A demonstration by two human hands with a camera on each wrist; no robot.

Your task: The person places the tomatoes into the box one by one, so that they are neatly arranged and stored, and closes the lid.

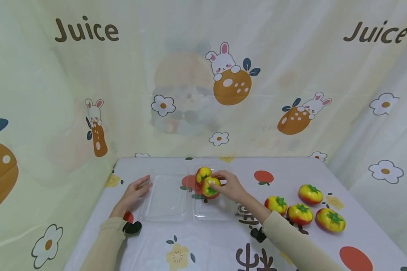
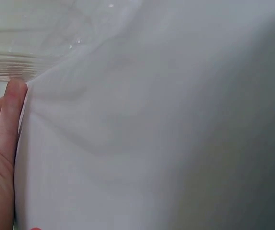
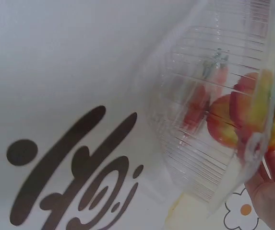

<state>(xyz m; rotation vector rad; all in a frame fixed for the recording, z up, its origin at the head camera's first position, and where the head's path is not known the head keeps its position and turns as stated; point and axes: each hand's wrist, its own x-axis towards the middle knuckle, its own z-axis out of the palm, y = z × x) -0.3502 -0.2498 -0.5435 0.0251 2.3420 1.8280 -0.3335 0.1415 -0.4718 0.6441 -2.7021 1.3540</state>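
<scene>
My right hand (image 1: pixel 232 186) pinches a yellow-red toy persimmon (image 1: pixel 209 186) with a green leafy top, over the right half of a clear plastic clamshell box (image 1: pixel 217 213). Just behind it, another persimmon (image 1: pixel 203 173) sits inside that half. In the right wrist view, the held persimmon (image 3: pixel 271 122) shows partly through the box's ribbed wall (image 3: pixel 209 163). At the left edge of the box's other half (image 1: pixel 167 199), my left hand (image 1: pixel 132 194) has its fingers extended. The left wrist view shows those fingertips (image 2: pixel 16 88) right at the ribbed plastic rim (image 2: pixel 12 67).
Several more persimmons, one of them at the near right (image 1: pixel 330 220), lie on the table to the right of my right forearm. A patterned cloth (image 1: pixel 186 244) covers the table. Printed curtains (image 1: pixel 135 75) hang behind and at both sides.
</scene>
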